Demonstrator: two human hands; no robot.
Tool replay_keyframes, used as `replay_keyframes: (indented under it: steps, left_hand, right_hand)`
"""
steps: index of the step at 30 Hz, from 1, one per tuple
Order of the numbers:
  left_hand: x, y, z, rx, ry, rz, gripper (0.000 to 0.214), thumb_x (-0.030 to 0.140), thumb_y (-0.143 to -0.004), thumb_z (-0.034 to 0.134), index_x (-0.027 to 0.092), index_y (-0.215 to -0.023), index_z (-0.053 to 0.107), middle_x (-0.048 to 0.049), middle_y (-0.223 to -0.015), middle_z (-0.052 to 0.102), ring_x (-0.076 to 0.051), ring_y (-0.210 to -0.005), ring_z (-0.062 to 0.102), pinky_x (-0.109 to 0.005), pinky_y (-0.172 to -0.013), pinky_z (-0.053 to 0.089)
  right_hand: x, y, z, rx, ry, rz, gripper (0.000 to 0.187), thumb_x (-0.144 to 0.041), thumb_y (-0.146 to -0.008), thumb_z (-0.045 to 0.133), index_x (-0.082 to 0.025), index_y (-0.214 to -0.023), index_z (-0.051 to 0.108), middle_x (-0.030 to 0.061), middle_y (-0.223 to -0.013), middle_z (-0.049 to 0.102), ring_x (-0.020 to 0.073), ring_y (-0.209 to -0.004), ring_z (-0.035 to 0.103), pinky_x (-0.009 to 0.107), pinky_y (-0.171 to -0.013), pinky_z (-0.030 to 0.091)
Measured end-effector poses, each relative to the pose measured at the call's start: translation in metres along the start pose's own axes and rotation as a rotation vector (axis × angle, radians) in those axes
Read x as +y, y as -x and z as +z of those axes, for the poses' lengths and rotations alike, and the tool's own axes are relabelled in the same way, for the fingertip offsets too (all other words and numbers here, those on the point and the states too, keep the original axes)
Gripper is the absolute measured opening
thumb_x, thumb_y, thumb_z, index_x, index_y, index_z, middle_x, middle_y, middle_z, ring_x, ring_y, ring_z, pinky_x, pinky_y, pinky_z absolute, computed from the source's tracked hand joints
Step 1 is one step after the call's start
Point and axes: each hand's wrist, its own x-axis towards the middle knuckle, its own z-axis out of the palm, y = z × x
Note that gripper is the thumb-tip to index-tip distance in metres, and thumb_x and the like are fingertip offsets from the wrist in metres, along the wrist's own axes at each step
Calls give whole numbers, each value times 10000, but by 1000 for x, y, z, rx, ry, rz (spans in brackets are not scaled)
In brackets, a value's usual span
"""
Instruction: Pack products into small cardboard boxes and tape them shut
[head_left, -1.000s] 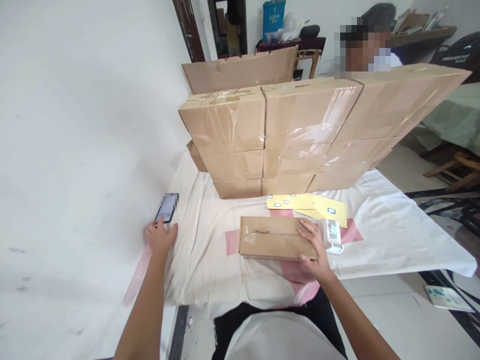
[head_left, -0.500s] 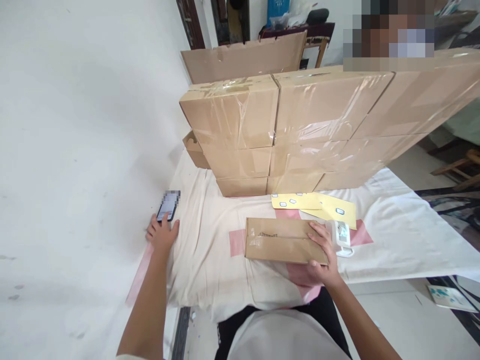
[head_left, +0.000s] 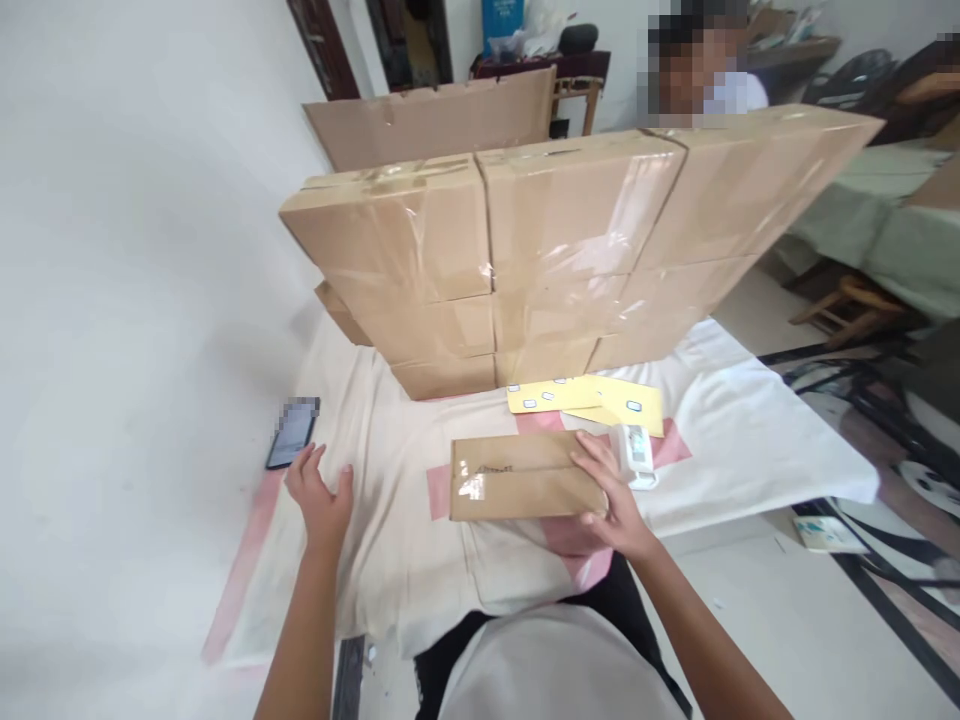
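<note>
A small closed cardboard box (head_left: 517,495) lies flat on the cloth-covered table in front of me. My right hand (head_left: 616,505) grips its right end, the thumb on the near edge and the fingers over the top. My left hand (head_left: 321,495) is empty with its fingers apart, just right of and nearer than a phone (head_left: 294,432). The phone lies by the wall with its screen lit. Close beyond my right fingers stands a small white plastic device (head_left: 634,450), its kind unclear. Two overlapping yellow sheets (head_left: 551,396) with printed pictures lie behind the box.
Large taped cardboard boxes (head_left: 420,240) form a wall across the table's far side. A white wall (head_left: 150,350) borders the left. Pink-patched white cloth (head_left: 390,560) covers the table. Beyond the boxes sits another person (head_left: 731,95); a wooden stool (head_left: 844,310) stands at right.
My left hand has come off the phone and moved slightly nearer to me. My right hand keeps its hold on the box. The whole view has swung to the right.
</note>
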Motion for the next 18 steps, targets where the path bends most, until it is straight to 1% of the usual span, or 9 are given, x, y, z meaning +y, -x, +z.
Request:
replay_keyframes:
  steps: [2, 3, 5, 7, 8, 11, 13, 15, 18]
  left_hand:
    - [43, 15, -6, 31, 180, 138, 441, 430, -982, 443, 160, -1324, 510, -184, -1410, 520, -315, -1388, 446, -516, -1183, 326]
    - [64, 22, -10, 41, 254, 189, 402, 415, -986, 449, 176, -1298, 533, -170, -1365, 560, -309, -1353, 486, -517, -1156, 362]
    - [104, 32, -21, 27, 368, 290, 344, 383, -988, 452, 198, -1254, 567, -149, -1267, 626, -298, -1266, 559, -509, -1083, 430]
    - [139, 41, -32, -13, 418, 440, 317, 354, -976, 477, 218, -1238, 591, -134, -1214, 666, -294, -1190, 602, -499, -1021, 451]
    - [155, 45, -37, -35, 413, 522, 313, 333, -961, 508, 230, -1242, 598, -126, -1208, 683, -292, -1166, 613, -493, -1005, 442]
    - [201, 61, -50, -73, 412, 756, 332, 233, -883, 611, 263, -1213, 628, -75, -1154, 741, -263, -1103, 639, -460, -985, 398]
    - [231, 77, -52, -89, 538, 857, 295, 177, -853, 593, 267, -1127, 651, -31, -1076, 769, -225, -1044, 659, -427, -959, 399]
    - [259, 95, -44, -111, 734, 914, 245, 156, -842, 562, 245, -1050, 655, 4, -988, 776, -180, -972, 672, -375, -898, 422]
    - [294, 124, -14, -178, 869, 1009, 182, 175, -830, 614, 240, -997, 647, 64, -886, 760, -116, -890, 665, -308, -841, 433]
  right_hand:
    - [-1, 5, -14, 8, -6, 86, 715, -693, -966, 437, -272, -1543, 414, 144, -1631, 375, 392, -1513, 332, 645, -1193, 320]
    - [0, 9, -22, 77, 13, 136, 681, -651, -980, 450, -278, -1548, 407, 141, -1624, 390, 378, -1511, 343, 630, -1177, 353]
    - [8, 16, -40, 294, 110, 259, 552, -531, -984, 520, -279, -1475, 492, 140, -1568, 466, 353, -1471, 410, 580, -1105, 447]
    - [20, 23, -57, 462, 224, 447, 455, -495, -942, 579, -249, -1323, 604, 155, -1418, 595, 344, -1324, 552, 521, -976, 527]
    - [27, 26, -64, 488, 260, 564, 443, -519, -908, 595, -230, -1240, 640, 158, -1323, 648, 337, -1207, 618, 492, -906, 547]
    - [46, 31, -78, 379, 278, 846, 466, -601, -791, 609, -203, -1022, 679, 135, -1062, 730, 286, -882, 676, 421, -753, 542]
    - [52, 32, -80, 289, 268, 905, 433, -609, -743, 612, -210, -899, 673, 103, -953, 741, 256, -780, 660, 387, -716, 518]
    - [54, 32, -79, 249, 280, 926, 396, -602, -725, 613, -216, -810, 651, 74, -845, 730, 232, -705, 631, 361, -684, 486]
    - [53, 28, -79, 223, 312, 964, 392, -609, -727, 589, -218, -689, 602, 52, -688, 667, 214, -639, 575, 338, -643, 428]
